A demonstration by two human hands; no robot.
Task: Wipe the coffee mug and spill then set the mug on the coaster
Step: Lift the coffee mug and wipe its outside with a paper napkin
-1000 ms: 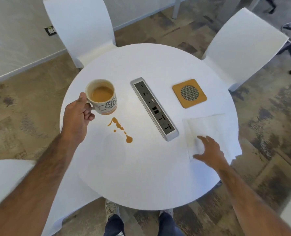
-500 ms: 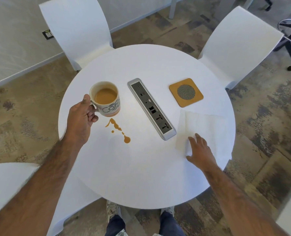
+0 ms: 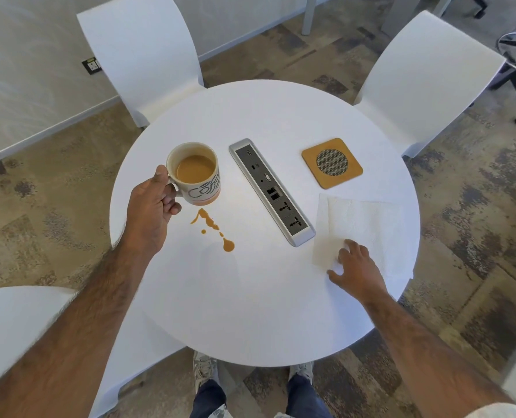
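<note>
Left hand [image 3: 149,214] has the mug [image 3: 197,173] by its handle, now nearer the spill [image 3: 213,229] below. Right hand [image 3: 356,271], fingers spread, has dragged the napkin [image 3: 362,224] closer, so wiping's next.

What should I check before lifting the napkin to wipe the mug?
1. Left hand has the mug by its handle: ok.
2. Mug upright, coffee inside: ok.
3. Right hand gripping the napkin: not ok, fingers rest on its near corner, nothing pinched.
4. Spill clear of the power strip: ok, bare table between them.
5. Coaster free for the mug: ok.
6. Drips on the mug's outside: cannot tell.
</note>
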